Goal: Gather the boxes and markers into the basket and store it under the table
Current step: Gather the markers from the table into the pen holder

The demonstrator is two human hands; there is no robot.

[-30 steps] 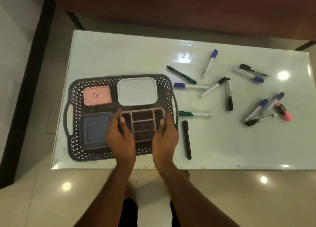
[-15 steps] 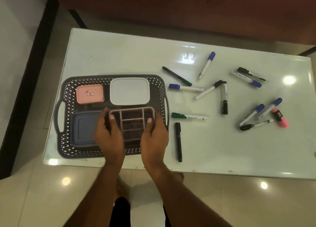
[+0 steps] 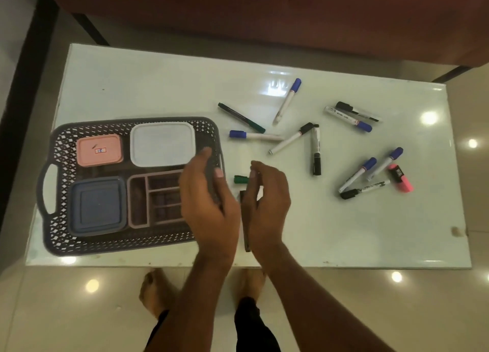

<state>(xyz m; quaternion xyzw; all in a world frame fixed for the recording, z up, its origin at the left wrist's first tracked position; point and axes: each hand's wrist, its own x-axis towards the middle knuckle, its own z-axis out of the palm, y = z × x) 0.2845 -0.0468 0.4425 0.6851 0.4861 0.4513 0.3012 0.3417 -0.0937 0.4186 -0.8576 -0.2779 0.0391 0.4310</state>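
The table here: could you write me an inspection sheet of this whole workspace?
Surface: glossy white table, ceiling lights reflected.
Job's things: dark basket at the left holds pink box, white box, blue box and divided tray; markers lie scattered to its right, among them a green marker, a black marker and a pink highlighter.
Clutter: nothing seen.
Grippers: left hand and right hand hold nothing, fingers relaxed, beside the basket.
Cables: nothing seen.
Surroundings: red sofa behind, shiny tiled floor, bare feet below.
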